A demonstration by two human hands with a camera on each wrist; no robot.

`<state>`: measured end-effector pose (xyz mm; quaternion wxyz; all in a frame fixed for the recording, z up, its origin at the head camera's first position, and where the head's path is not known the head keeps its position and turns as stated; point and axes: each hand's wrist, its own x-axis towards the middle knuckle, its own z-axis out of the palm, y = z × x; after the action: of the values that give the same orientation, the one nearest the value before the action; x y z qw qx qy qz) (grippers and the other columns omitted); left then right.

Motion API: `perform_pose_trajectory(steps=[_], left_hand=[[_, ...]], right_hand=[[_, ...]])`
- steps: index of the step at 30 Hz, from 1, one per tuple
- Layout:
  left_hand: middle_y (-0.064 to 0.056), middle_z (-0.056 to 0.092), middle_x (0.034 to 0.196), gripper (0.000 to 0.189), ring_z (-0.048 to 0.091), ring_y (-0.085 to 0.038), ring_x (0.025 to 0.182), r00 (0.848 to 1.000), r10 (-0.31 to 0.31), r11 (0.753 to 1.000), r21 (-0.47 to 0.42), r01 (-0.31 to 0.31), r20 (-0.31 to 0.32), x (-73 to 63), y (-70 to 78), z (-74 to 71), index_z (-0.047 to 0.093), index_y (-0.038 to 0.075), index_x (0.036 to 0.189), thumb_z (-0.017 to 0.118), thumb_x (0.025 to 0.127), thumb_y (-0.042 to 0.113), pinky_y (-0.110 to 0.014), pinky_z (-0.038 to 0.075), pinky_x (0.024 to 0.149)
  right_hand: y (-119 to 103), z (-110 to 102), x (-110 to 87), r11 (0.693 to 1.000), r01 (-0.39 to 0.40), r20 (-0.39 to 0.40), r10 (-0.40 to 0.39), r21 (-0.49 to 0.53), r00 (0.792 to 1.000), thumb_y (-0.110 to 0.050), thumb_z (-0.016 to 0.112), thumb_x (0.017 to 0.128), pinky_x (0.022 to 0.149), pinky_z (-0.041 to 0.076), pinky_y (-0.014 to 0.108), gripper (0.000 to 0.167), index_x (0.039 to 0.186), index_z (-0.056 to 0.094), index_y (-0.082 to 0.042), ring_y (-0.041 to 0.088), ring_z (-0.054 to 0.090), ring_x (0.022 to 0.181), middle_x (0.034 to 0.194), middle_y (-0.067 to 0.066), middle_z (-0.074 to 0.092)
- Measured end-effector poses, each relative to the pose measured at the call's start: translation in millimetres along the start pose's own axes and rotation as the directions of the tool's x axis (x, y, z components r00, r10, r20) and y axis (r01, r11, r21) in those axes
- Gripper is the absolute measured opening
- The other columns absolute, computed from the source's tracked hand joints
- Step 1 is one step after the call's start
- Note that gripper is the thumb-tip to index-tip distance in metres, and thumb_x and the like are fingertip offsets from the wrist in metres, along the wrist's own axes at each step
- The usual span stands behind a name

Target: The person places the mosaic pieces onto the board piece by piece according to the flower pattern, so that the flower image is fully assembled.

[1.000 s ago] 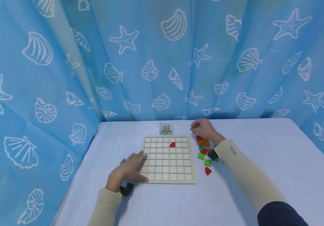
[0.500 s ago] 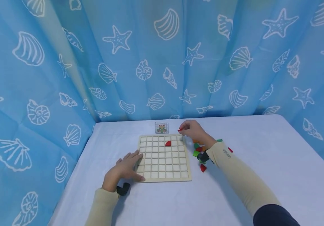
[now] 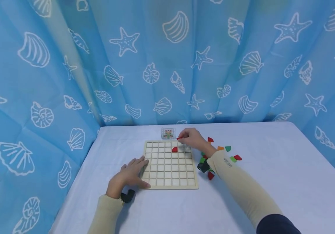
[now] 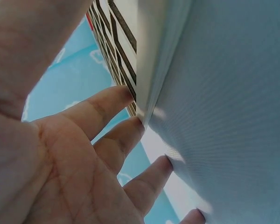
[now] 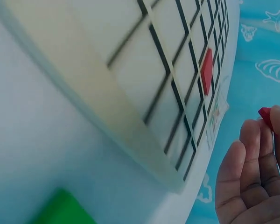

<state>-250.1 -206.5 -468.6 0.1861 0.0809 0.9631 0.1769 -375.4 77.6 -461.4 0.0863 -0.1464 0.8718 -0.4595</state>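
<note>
A square cream grid board (image 3: 170, 187) lies on the table, with one red quarter-circle tile (image 3: 174, 149) set in a cell of its upper part. My left hand (image 3: 130, 173) rests along the board's left edge, fingers spread and fairly straight; in the left wrist view its fingertips (image 4: 139, 122) are at the board's side. Over the board's top edge, my right hand (image 3: 193, 139) pinches another red tile (image 5: 266, 116) between thumb and fingers. Most of that tile is covered by the fingers.
A small pattern card (image 3: 168, 133) with a coloured figure lies behind the board. Right of the board, partly under my right forearm, are several loose tiles, among them a red tile (image 3: 211, 175) and a green tile (image 3: 228, 148). A blue shell-print curtain (image 3: 153, 107) hangs behind.
My right hand has moved left with the red tile, from beside the loose tiles to over the board's top edge. The left hand stays at the board's left edge.
</note>
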Motion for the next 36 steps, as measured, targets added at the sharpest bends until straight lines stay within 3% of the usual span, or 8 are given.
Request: perform_pose_trajectory(steps=[6, 14, 23, 29, 36], left_hand=[[-0.008, 0.024, 0.165, 0.101, 0.019, -0.039, 0.151, 1.000, -0.012, 1.000, -0.009, 0.012, -0.004, -2.3, -5.2, 1.3, 0.037, 0.016, 0.153, 0.088, 0.070, 0.045, -0.069, 0.015, 0.115], [-0.008, 0.023, 0.165, 0.101, 0.019, -0.039, 0.151, 1.000, -0.008, 1.000, -0.017, 0.008, 0.001, -4.9, -3.5, 0.1, 0.037, 0.017, 0.153, 0.088, 0.070, 0.044, -0.069, 0.014, 0.115], [-0.007, 0.022, 0.165, 0.101, 0.017, -0.038, 0.151, 1.000, 0.014, 1.000, -0.009, -0.014, -0.004, -0.8, -1.4, -1.0, 0.037, 0.018, 0.153, 0.088, 0.070, 0.044, -0.069, 0.014, 0.116], [-0.006, 0.023, 0.165, 0.101, 0.016, -0.037, 0.152, 1.000, -0.010, 1.000, -0.007, 0.010, -0.009, -1.3, -0.9, -1.4, 0.037, 0.019, 0.153, 0.088, 0.070, 0.043, -0.068, 0.012, 0.117], [-0.005, 0.023, 0.165, 0.100, 0.016, -0.036, 0.152, 1.000, -0.010, 1.000, -0.015, 0.010, -0.003, -1.2, -0.8, -0.4, 0.037, 0.020, 0.154, 0.088, 0.070, 0.043, -0.066, 0.012, 0.118]], right_hand=[[-7, 13, -3.1, 0.998, -0.053, 0.014, 0.053, -0.027, 0.998, -0.019, 0.070, 0.092, 0.073, 0.051, 0.029, 0.027, 0.114, 0.067, -0.003, 0.021, 0.059, 0.084, 0.096, 0.008, 0.066], [-7, 22, 2.2, 0.996, -0.053, 0.045, 0.056, -0.075, 0.997, -0.017, 0.070, 0.092, 0.072, 0.050, 0.029, 0.007, 0.096, 0.071, -0.011, 0.021, 0.057, 0.085, 0.094, 0.004, 0.067], [-8, 25, 3.6, 0.999, 0.012, 0.060, -0.009, -0.048, 0.998, -0.014, 0.069, 0.092, 0.070, 0.050, 0.028, 0.007, 0.095, 0.071, -0.009, 0.019, 0.057, 0.080, 0.088, 0.005, 0.067], [-12, 30, 8.5, 0.992, 0.081, 0.091, -0.073, -0.097, 0.993, -0.013, 0.070, 0.090, 0.070, 0.051, 0.028, 0.008, 0.096, 0.069, -0.007, 0.017, 0.059, 0.076, 0.084, 0.004, 0.067], [-13, 36, 13.8, 0.989, 0.037, 0.130, -0.018, -0.144, 0.991, -0.015, 0.073, 0.089, 0.072, 0.051, 0.029, 0.007, 0.091, 0.070, -0.008, 0.017, 0.059, 0.077, 0.085, 0.004, 0.068]])
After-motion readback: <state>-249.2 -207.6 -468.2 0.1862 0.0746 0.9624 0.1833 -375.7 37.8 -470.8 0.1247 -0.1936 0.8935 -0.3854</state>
